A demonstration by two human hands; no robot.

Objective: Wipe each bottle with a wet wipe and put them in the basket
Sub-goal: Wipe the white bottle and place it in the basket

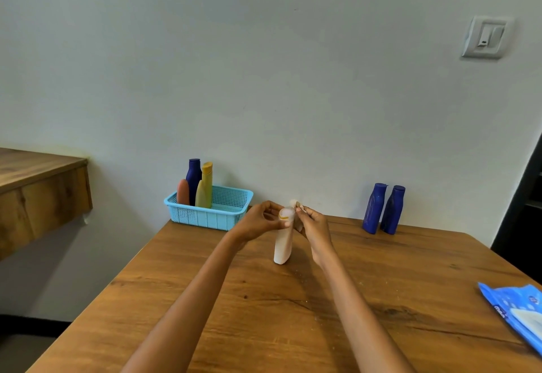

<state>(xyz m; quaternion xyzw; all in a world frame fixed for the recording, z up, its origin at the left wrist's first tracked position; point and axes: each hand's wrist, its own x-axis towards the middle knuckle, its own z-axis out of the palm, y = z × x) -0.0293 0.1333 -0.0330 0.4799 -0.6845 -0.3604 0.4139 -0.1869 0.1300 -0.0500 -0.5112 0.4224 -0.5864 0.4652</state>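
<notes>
Both hands meet over the desk (293, 314): the left hand (258, 221) grips the white bottle (283, 243) near its cap, while the right hand (312, 223) pinches a wet wipe (294, 203) against the top. Three bottles already stand in the blue basket (211, 214).

**A plain room in a home**

A wooden table (264, 299) stands against a bare pale wall (264, 64), a household light switch (485, 36) at upper right, a wooden shelf (38, 185) at left, and toiletry bottles in a plastic basket (208, 214).
</notes>
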